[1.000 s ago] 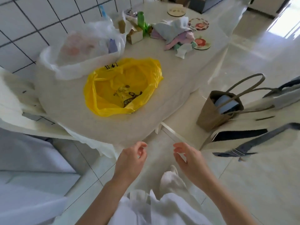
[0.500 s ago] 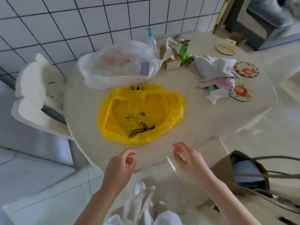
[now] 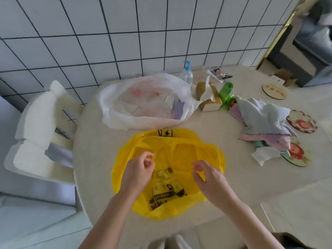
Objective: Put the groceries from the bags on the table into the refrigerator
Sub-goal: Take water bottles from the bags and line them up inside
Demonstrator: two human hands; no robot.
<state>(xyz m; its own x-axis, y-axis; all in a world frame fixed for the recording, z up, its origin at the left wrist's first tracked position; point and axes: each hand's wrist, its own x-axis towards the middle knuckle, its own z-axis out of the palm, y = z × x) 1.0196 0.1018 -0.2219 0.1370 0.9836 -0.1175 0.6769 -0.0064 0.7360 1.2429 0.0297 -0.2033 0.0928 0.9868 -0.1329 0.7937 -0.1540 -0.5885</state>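
Observation:
A yellow plastic bag (image 3: 179, 151) with black print lies crumpled on the near part of the round beige table (image 3: 233, 177). Behind it sits a white plastic bag (image 3: 143, 105) with pale packages showing through. My left hand (image 3: 138, 171) hovers over the yellow bag's left side, my right hand (image 3: 208, 175) over its right side. Both hands have loosely curled fingers, with fingertips close to the bag's folds. I cannot tell whether they touch the plastic. What is inside the yellow bag is hidden.
A white chair (image 3: 36, 123) stands left of the table by the tiled wall. Farther back are a pump bottle (image 3: 186, 72), a green bottle (image 3: 226, 92) and a brown box (image 3: 208, 103). Folded cloths (image 3: 264, 119) and round coasters (image 3: 301, 121) lie at right.
The view has swung up to the table and come closer. Both hands have moved forward from below the table's edge to above the yellow bag.

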